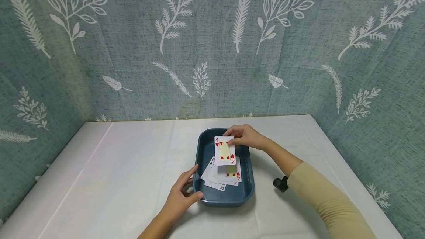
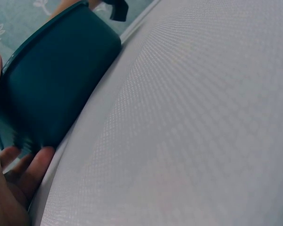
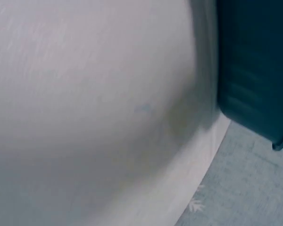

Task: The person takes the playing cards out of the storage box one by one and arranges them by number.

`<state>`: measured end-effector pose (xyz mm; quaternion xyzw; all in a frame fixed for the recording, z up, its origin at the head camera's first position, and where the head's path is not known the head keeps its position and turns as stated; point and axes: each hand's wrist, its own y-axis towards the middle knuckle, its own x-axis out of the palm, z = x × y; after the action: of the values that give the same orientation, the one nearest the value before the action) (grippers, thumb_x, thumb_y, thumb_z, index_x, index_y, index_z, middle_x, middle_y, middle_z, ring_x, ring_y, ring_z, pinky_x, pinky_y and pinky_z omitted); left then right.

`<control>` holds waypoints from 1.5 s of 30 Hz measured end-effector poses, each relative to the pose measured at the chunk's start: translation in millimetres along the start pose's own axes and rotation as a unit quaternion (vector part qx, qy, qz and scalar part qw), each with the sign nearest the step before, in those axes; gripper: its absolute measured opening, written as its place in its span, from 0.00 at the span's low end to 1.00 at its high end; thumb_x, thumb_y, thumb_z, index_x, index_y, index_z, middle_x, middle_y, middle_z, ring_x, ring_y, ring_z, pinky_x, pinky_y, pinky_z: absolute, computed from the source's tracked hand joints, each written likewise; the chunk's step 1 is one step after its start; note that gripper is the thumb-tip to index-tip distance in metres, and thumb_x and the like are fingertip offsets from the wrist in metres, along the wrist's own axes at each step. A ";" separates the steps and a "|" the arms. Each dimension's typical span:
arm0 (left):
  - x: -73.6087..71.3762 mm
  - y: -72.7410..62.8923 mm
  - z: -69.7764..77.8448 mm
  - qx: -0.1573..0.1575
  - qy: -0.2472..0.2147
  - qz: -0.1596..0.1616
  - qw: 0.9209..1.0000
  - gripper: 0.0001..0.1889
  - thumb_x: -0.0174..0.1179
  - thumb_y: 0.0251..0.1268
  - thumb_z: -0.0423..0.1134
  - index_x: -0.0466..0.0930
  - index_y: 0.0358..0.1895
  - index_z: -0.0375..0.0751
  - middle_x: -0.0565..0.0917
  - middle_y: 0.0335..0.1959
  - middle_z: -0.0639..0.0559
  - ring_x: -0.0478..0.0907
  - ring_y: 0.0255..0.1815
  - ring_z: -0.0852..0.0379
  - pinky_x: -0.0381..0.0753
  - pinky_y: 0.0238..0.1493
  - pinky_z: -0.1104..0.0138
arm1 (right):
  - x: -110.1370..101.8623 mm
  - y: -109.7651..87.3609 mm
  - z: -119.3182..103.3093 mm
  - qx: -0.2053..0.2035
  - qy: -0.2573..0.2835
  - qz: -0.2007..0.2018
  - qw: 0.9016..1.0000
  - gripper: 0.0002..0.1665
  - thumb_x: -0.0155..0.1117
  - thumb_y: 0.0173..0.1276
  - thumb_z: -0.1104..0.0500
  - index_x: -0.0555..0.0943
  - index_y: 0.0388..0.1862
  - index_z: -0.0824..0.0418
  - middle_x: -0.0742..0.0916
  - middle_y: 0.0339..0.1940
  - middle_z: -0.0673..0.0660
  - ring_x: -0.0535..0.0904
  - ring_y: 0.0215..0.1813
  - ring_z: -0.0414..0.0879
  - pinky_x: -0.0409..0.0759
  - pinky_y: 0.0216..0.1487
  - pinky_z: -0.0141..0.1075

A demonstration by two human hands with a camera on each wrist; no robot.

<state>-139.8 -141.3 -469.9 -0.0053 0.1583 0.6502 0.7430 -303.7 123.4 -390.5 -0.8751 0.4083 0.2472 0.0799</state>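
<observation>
A four of hearts playing card (image 1: 224, 155) is held face up over a dark blue plastic tray (image 1: 202, 150). My right hand (image 1: 245, 136) pinches that card by its upper right part, above the tray's far end. More playing cards (image 1: 215, 185) lie overlapped inside, and another red four shows partly beneath the held card. My left hand (image 1: 182, 190) rests against the tray's near left side, its thumb by the front corner. In the left wrist view, its fingers (image 2: 39, 167) touch low on the tray wall (image 2: 61, 75). The right wrist view shows the tray's outer side (image 3: 254, 70).
The tray stands on a table with a white cloth (image 1: 132, 165). A blue-green curtain (image 1: 212, 47) with white leaf prints rises behind and along both sides. On my right wrist, a small black device (image 1: 281, 184) sticks out by the beige sleeve (image 1: 327, 198).
</observation>
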 end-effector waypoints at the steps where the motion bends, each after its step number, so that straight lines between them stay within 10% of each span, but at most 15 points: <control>1: 0.5 0.2 -0.3 -0.003 0.004 0.001 1.000 0.38 0.69 0.52 0.33 0.65 0.69 0.49 0.72 0.61 0.45 0.75 0.56 0.43 0.80 0.38 0.68 | -1.7 -1.1 0.7 0.001 -0.001 0.003 1.000 0.20 0.68 0.61 0.61 0.80 0.52 0.64 0.85 0.30 0.56 0.80 0.30 0.54 0.80 0.36 0.48; 27: -1.2 0.5 -2.2 0.009 -0.015 -0.006 1.000 0.41 0.73 0.48 0.36 0.65 0.69 0.47 0.72 0.61 0.43 0.75 0.56 0.41 0.80 0.38 0.68 | -52.1 -28.0 -2.4 0.035 -0.017 0.083 0.996 0.23 0.68 0.62 0.60 0.79 0.55 0.64 0.85 0.47 0.64 0.80 0.37 0.50 0.81 0.37 0.38; 45: -1.9 -0.2 -5.0 0.034 -0.010 -0.009 0.999 0.41 0.73 0.48 0.38 0.65 0.69 0.45 0.72 0.60 0.42 0.75 0.56 0.40 0.81 0.37 0.67 | -83.0 -40.8 17.8 0.068 -0.020 0.122 0.990 0.22 0.63 0.66 0.59 0.77 0.58 0.65 0.83 0.35 0.58 0.77 0.30 0.48 0.80 0.35 0.36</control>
<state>-141.0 -144.2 -474.2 0.0252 0.1728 0.6381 0.7499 -324.7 212.2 -367.1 -0.8062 0.5260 0.2445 0.1164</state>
